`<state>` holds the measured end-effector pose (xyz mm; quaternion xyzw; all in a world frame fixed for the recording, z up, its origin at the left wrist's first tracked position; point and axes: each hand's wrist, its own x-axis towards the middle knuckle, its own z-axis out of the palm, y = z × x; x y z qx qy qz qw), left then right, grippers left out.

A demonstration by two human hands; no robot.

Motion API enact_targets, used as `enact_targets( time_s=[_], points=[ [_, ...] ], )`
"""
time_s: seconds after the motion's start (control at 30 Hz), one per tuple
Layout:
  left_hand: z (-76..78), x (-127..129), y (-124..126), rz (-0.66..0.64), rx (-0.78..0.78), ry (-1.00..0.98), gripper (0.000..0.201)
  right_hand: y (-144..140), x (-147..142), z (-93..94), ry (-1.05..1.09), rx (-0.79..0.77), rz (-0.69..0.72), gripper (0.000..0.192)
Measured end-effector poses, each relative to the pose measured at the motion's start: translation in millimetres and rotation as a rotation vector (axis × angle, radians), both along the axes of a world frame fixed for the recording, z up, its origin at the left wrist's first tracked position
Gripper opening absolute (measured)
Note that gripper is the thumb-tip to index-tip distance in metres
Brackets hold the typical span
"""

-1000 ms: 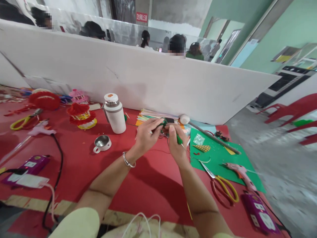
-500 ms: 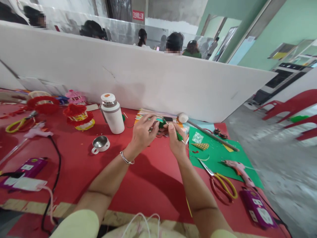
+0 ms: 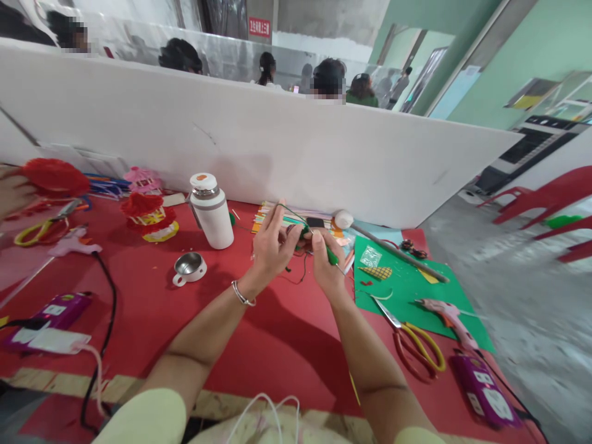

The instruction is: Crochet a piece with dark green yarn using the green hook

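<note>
My right hand [image 3: 329, 262] is closed around a crochet hook with a green handle [image 3: 332, 256], its metal end pointing at my left hand. Between the fingertips of my left hand [image 3: 274, 246] is a small piece of dark green crochet work [image 3: 304, 232]. A strand of green yarn [image 3: 296, 214] runs from that piece up to my raised left index finger. The two hands nearly meet, and the hook's tip is at the green piece. A dark loose thread [image 3: 303, 271] hangs below onto the red tabletop [image 3: 277, 345].
Behind my hands lie coloured sticks [image 3: 263, 216] beside a white board [image 3: 277, 142]. To the left stand a white flask [image 3: 210, 213] and a cup [image 3: 189, 268]. Scissors [image 3: 407, 336] and a glue gun [image 3: 451, 317] lie right. Another person's hand [image 3: 16, 191] is far left.
My left index finger has risen and straightened, drawing the green yarn up in a line. At the far left, the other person's hand has come in and the red fluffy object there has shifted left.
</note>
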<state>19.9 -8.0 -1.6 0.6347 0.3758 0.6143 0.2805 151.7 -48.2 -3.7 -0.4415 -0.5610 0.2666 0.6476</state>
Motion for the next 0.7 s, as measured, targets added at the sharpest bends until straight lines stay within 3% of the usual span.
enact_targets(
  time_s=[0.2, 0.43, 0.57, 0.7],
  points=[
    [1.5, 2.7, 0.0, -0.281, -0.18, -0.232, 0.084, 2.2, -0.1, -1.4, -0.012, -0.002, -0.006, 0.035],
    [5.9, 2.1, 0.5, -0.258, -0.212, -0.3, 0.094, 6.9, 0.7, -10.5, 0.017, -0.006, 0.03, 0.034],
    [10.7, -3.9, 2.3, -0.321, -0.275, -0.321, 0.1, 11.6, 6.8, -15.7, -0.186, 0.147, -0.069, 0.032],
    [18.5, -19.1, 8.0, -0.559, -0.499, -0.373, 0.1, 14.5, 12.6, -18.9, -0.243, 0.3, -0.038, 0.041]
  ],
)
